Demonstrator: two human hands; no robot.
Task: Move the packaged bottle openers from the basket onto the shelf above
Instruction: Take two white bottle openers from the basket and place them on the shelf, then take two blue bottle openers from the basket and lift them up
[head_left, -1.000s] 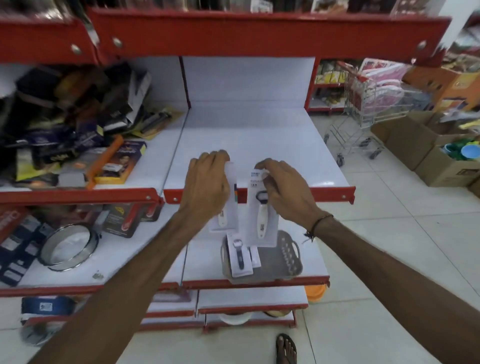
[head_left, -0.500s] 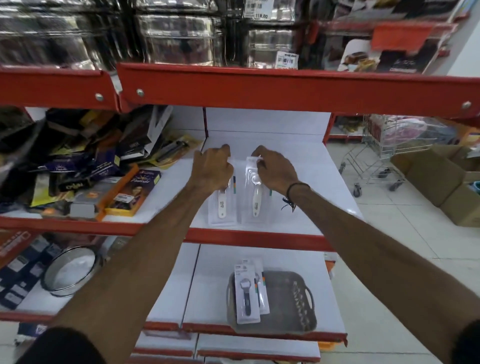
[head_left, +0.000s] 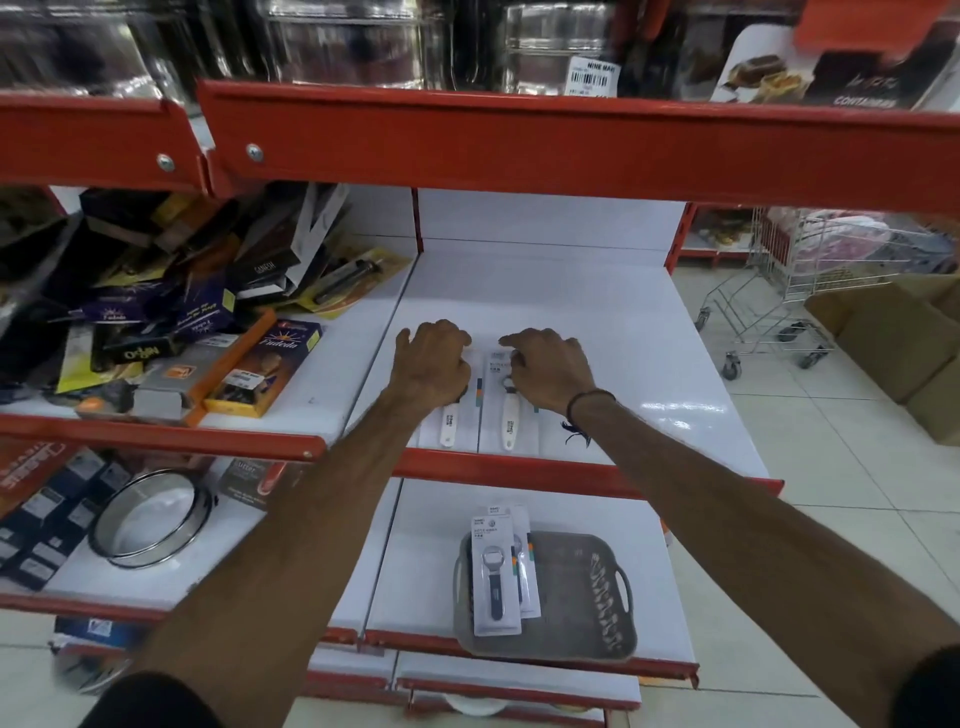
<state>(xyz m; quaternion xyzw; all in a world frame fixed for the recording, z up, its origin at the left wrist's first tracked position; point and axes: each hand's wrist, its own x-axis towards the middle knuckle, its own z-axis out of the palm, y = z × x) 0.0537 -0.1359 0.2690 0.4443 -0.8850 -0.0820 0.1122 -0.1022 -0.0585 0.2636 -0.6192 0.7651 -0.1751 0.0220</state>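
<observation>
Two packaged bottle openers with white handles lie flat, side by side, on the white middle shelf (head_left: 597, 322) near its red front edge. My left hand (head_left: 434, 364) covers the top of the left package (head_left: 449, 428), fingers curled on it. My right hand (head_left: 548, 371) grips the top of the right package (head_left: 510, 428). On the shelf below stands the grey basket (head_left: 582, 642). Two more packages lie in its left half, the upper one (head_left: 494, 577) holding a dark-handled opener.
Boxes and packets (head_left: 171, 332) are piled on the shelf section to the left. A round metal sieve (head_left: 150, 522) sits lower left. A red shelf lip (head_left: 519, 148) overhangs above. A shopping trolley (head_left: 779, 291) and cardboard boxes (head_left: 893, 332) stand on the floor at right.
Both hands lifted the two white-handled packages from above the basket up onto the middle shelf and laid them flat there. The view has tilted upward.
</observation>
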